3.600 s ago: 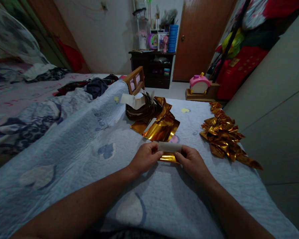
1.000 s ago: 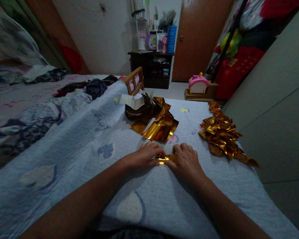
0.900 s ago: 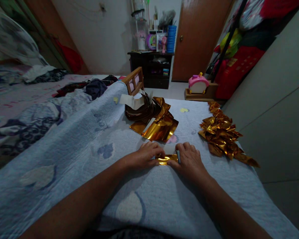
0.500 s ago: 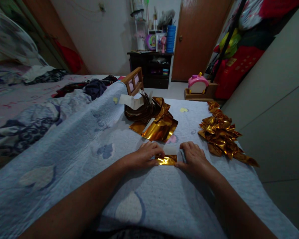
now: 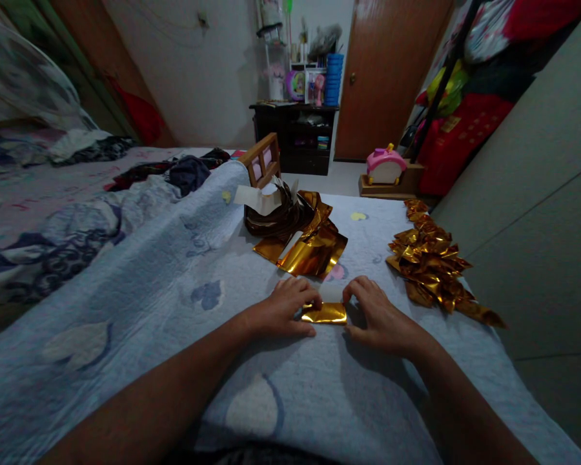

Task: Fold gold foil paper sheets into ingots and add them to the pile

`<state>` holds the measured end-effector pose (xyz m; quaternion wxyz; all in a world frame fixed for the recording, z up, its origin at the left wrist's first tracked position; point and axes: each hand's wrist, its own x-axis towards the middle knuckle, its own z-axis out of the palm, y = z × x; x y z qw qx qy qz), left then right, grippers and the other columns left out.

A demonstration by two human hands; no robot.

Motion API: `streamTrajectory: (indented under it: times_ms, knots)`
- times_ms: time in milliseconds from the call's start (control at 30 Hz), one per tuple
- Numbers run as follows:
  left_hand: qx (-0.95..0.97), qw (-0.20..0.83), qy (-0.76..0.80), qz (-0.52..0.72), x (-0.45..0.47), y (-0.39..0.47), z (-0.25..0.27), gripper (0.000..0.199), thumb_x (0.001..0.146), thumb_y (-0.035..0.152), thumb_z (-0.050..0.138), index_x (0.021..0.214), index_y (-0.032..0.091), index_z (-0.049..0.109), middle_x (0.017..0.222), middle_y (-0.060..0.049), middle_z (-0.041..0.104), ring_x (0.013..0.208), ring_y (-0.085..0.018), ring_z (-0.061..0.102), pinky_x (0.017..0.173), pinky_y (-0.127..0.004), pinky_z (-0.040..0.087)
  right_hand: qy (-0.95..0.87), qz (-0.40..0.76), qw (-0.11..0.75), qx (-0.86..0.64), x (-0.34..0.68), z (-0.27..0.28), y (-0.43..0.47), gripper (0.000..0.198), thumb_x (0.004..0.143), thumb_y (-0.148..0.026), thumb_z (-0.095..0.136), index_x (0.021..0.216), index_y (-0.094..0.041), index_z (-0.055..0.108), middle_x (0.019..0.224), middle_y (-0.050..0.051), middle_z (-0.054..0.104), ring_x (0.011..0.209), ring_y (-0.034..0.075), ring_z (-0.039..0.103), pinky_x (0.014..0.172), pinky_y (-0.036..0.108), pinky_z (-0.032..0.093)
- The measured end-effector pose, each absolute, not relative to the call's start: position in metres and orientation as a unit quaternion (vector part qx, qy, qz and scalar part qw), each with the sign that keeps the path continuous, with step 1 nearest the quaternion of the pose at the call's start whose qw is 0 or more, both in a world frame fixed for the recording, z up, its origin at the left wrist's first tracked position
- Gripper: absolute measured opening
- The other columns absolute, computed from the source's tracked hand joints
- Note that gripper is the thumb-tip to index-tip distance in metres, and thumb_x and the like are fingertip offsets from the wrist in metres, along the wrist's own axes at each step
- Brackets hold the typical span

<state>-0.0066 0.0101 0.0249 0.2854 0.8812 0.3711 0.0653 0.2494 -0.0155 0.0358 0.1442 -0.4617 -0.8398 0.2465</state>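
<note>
A small sheet of gold foil paper (image 5: 325,314) lies on the quilt, its near part folded into a shiny strip with a pale part beyond. My left hand (image 5: 290,307) holds its left end down with curled fingertips, the thumb stretched out on the quilt. At the right end is my right hand (image 5: 377,316), its index finger by the upper corner and its thumb apart near the lower one. Just beyond lies a stack of gold and brown foil sheets (image 5: 312,252), fanned out. On the right is a heap of folded gold foil pieces (image 5: 430,265).
A light blue quilt (image 5: 252,361) with heart shapes covers the surface under my hands. A wooden rail (image 5: 264,161) rises behind the foil stack. Clothes (image 5: 188,173) lie on the bed at left. Farther off stand a dark cabinet (image 5: 293,139) and a pink toy (image 5: 386,165).
My left thumb has come off the foil strip, toward me. My right index finger has moved in to the paper's upper right corner. The strip now looks flatter.
</note>
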Motion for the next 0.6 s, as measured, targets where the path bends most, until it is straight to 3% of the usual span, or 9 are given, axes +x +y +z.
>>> streamTrajectory:
  times_ms: [167,467,600]
  knots:
    - [0.883,0.284,0.366,0.082,-0.007,0.01,0.023,0.038,0.08,0.04,0.081,0.111,0.025,0.064,0.111,-0.003,0.058,0.108,-0.025,0.051,0.091,-0.036,0.036,-0.858,0.228,0.142,-0.438,0.24,0.032,-0.018,0.033,0.069,-0.008,0.062,0.099,-0.02,0.053,0.106,0.008,0.055,0.1,0.026,0.049,0.088,0.04,0.043]
    - [0.894,0.242,0.358,0.119,-0.006,0.009,0.018,0.037,0.08,0.043,0.08,0.106,0.021,0.066,0.107,-0.005,0.06,0.104,-0.026,0.053,0.089,-0.037,0.038,-0.878,0.178,0.152,-0.418,0.231,0.028,-0.016,0.019,0.081,-0.003,0.052,0.089,-0.017,0.062,0.092,0.008,0.061,0.089,0.022,0.053,0.08,0.036,0.043]
    - [0.903,0.21,0.339,0.158,-0.002,0.009,0.014,0.022,0.085,0.034,0.074,0.099,0.018,0.068,0.102,-0.006,0.063,0.098,-0.023,0.056,0.085,-0.035,0.042,-0.874,0.181,0.171,-0.418,0.231,0.024,-0.015,0.017,0.086,-0.006,0.052,0.089,-0.017,0.064,0.091,0.007,0.062,0.089,0.022,0.055,0.08,0.035,0.044]
